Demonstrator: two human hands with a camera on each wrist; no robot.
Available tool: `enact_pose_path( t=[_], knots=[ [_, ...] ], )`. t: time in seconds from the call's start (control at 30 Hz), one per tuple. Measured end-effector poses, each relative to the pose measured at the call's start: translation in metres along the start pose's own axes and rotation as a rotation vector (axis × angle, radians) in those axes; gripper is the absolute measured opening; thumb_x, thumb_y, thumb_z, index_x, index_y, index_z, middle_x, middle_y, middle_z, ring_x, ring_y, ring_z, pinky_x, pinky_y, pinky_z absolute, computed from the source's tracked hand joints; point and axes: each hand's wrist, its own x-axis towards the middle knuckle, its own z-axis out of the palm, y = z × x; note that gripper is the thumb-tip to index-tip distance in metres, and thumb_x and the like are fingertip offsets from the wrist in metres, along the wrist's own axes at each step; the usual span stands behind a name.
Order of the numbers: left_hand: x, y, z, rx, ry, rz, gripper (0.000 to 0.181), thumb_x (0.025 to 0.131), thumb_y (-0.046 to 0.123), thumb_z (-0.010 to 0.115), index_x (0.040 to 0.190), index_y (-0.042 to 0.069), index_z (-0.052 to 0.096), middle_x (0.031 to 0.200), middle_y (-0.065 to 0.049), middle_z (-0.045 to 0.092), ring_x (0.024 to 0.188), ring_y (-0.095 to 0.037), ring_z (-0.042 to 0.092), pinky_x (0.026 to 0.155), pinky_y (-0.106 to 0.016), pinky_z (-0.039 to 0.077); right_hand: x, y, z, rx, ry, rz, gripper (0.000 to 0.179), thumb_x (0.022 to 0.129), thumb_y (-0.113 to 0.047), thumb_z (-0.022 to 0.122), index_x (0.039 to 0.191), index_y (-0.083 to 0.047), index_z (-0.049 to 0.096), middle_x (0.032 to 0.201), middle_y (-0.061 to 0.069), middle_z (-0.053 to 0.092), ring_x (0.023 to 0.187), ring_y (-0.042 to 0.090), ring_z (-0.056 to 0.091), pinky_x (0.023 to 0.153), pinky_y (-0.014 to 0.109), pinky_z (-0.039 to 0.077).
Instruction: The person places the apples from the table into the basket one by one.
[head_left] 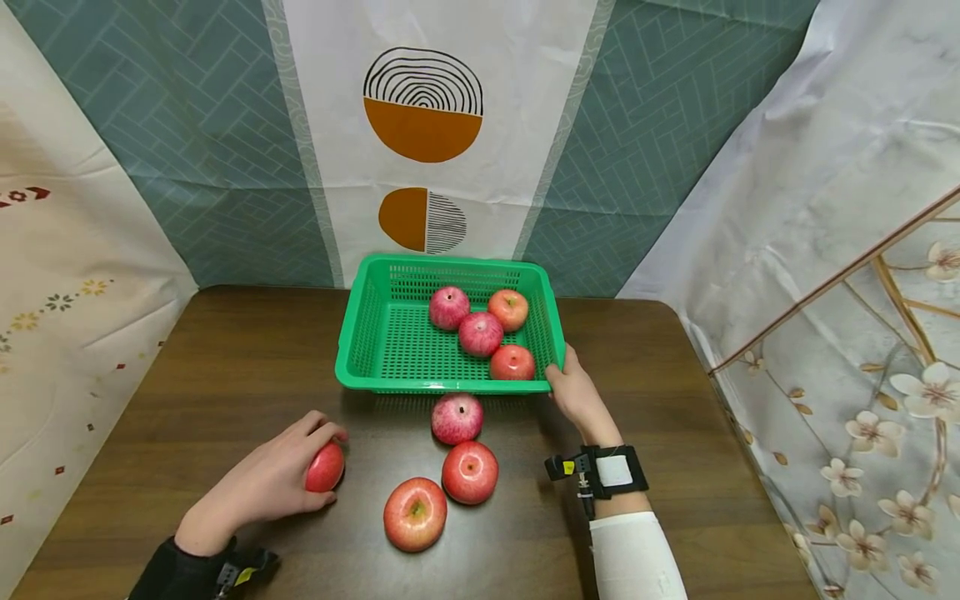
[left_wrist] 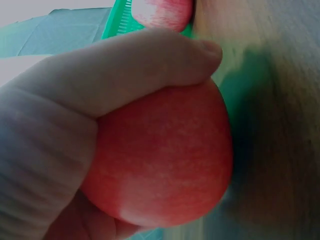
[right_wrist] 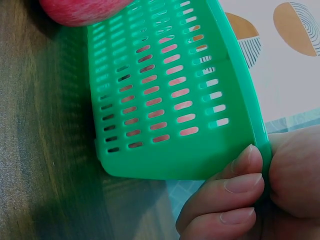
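Note:
My left hand [head_left: 281, 471] grips a red apple [head_left: 325, 467] low over the table's left side. In the left wrist view the thumb and fingers curl round that apple [left_wrist: 165, 160]. With my right hand [head_left: 577, 392] I hold the near right corner of a green plastic basket [head_left: 442, 386]. The right wrist view shows fingers [right_wrist: 240, 185] and thumb pinching the rim of the basket [right_wrist: 160, 165]. Inside the basket's right half lie several apples [head_left: 481, 334]. In front of it sit a dark pink apple [head_left: 457, 418], a red apple [head_left: 470, 472] and a yellowish-red apple [head_left: 416, 514].
A brown wooden table [head_left: 630, 358] carries everything. Patterned cloth [head_left: 442, 25] hangs along its back edge, with a floral sheet [head_left: 862, 467] on the right and a cream one [head_left: 75, 333] on the left. Both wrists wear black straps with small cameras.

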Motion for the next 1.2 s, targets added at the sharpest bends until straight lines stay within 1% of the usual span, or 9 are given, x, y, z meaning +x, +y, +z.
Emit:
enact_pose_path(
  t=[0.17,0.23,0.33,0.43,0.53,0.73,0.93,1.07,1.2],
  knots=[
    [-0.001,0.004,-0.005,-0.056,0.033,0.034,0.069,0.059,0.033,0.093,0.118,0.020,0.059,0.115,0.010,0.048,0.089,-0.005,0.054,0.065,-0.027,0.055,0.000,0.002,0.000,-0.015,0.002,-0.001,0.058,0.104,-0.017,0.035,0.157,-0.008,0.012,0.104,0.018,0.053,0.074,0.025,0.050,0.064,0.032,0.040],
    [-0.002,0.006,-0.007,-0.074,0.041,0.037,0.070,0.059,0.032,0.093,0.118,0.021,0.058,0.115,0.009,0.048,0.089,-0.005,0.054,0.065,-0.027,0.055,0.001,0.003,0.000,-0.017,0.006,-0.002,0.058,0.104,-0.017,0.035,0.157,-0.008,0.012,0.103,0.017,0.053,0.074,0.025,0.050,0.064,0.032,0.040],
    [-0.001,0.010,-0.011,-0.092,0.046,0.037,0.070,0.060,0.034,0.093,0.119,0.026,0.056,0.116,0.011,0.048,0.089,-0.003,0.054,0.066,-0.026,0.055,0.001,0.003,0.001,-0.017,0.010,-0.003,0.058,0.103,-0.017,0.035,0.156,-0.008,0.013,0.104,0.018,0.053,0.074,0.025,0.050,0.064,0.032,0.040],
    [0.001,0.016,-0.014,-0.106,0.057,0.058,0.072,0.060,0.037,0.094,0.119,0.031,0.052,0.119,0.015,0.045,0.089,-0.002,0.055,0.066,-0.026,0.055,0.002,0.003,0.001,-0.018,0.008,-0.001,0.058,0.103,-0.016,0.035,0.156,-0.007,0.013,0.107,0.019,0.053,0.074,0.025,0.049,0.065,0.032,0.040],
    [0.003,0.024,-0.020,-0.120,0.077,0.099,0.074,0.060,0.039,0.094,0.119,0.034,0.051,0.122,0.018,0.043,0.090,-0.002,0.055,0.068,-0.027,0.055,0.003,0.004,0.001,-0.014,0.004,0.000,0.058,0.103,-0.016,0.035,0.156,-0.007,0.013,0.108,0.020,0.053,0.074,0.025,0.049,0.065,0.032,0.040],
    [0.012,0.040,-0.033,-0.129,0.112,0.162,0.071,0.062,0.044,0.093,0.119,0.035,0.052,0.124,0.018,0.044,0.095,-0.004,0.054,0.069,-0.029,0.056,0.002,0.004,0.001,-0.006,0.007,0.001,0.058,0.103,-0.016,0.036,0.156,-0.007,0.013,0.111,0.019,0.053,0.075,0.025,0.050,0.066,0.032,0.041],
    [0.020,0.051,-0.040,-0.128,0.122,0.190,0.065,0.066,0.055,0.087,0.118,0.035,0.053,0.123,0.018,0.045,0.094,-0.004,0.053,0.068,-0.028,0.056,0.001,0.003,0.001,-0.005,0.006,0.012,0.059,0.104,-0.017,0.036,0.157,-0.008,0.013,0.109,0.019,0.053,0.076,0.026,0.050,0.066,0.033,0.041],
    [0.024,0.053,-0.042,-0.128,0.125,0.204,0.062,0.068,0.058,0.084,0.118,0.035,0.054,0.124,0.016,0.045,0.095,-0.004,0.053,0.069,-0.027,0.056,0.000,0.001,0.001,0.008,-0.001,0.008,0.058,0.104,-0.017,0.036,0.156,-0.008,0.013,0.109,0.020,0.053,0.076,0.026,0.049,0.066,0.033,0.040],
    [0.027,0.056,-0.044,-0.137,0.120,0.210,0.062,0.069,0.058,0.083,0.118,0.034,0.054,0.125,0.015,0.045,0.097,-0.004,0.052,0.070,-0.028,0.057,-0.001,0.000,0.000,-0.003,0.008,0.000,0.058,0.103,-0.017,0.036,0.156,-0.008,0.014,0.105,0.019,0.053,0.075,0.026,0.050,0.066,0.033,0.040]
  ],
)
